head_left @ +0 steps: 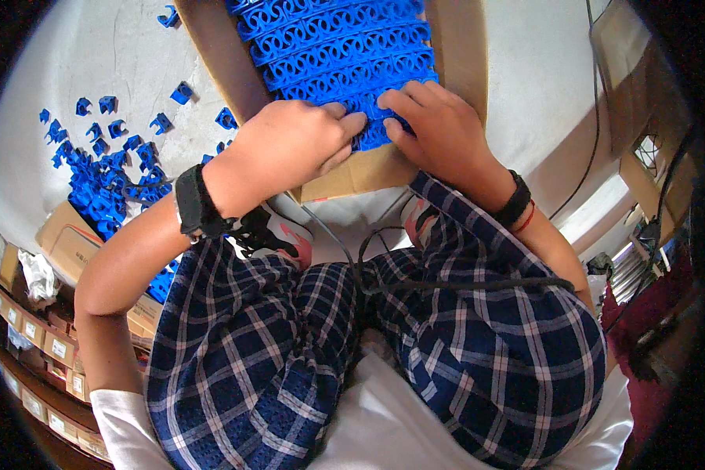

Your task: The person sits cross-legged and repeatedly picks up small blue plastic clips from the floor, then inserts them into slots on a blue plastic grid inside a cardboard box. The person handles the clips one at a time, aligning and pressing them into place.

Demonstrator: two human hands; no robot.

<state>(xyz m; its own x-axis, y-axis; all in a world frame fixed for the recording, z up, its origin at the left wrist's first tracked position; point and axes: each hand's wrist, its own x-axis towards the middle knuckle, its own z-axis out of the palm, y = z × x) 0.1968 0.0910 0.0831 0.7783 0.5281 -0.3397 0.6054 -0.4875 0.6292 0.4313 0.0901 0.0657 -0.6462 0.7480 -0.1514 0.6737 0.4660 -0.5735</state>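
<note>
Neat rows of blue plastic pieces (341, 47), with ring-shaped openings, fill a long cardboard box (352, 174) in front of me. At the near end of the rows, my left hand (294, 141) is closed, its curled fingers pressed against the blue pieces. From the other side my right hand (439, 125) bends its fingers and thumb round pieces at the same end. The exact pieces under the fingertips are partly hidden by the hands.
Loose blue clips (98, 184) lie heaped and scattered on the pale floor to the left, beside a cardboard flap (64, 239). Small labelled boxes (35, 333) line shelves at lower left. A dark cable (462, 284) crosses my lap; another hangs at right.
</note>
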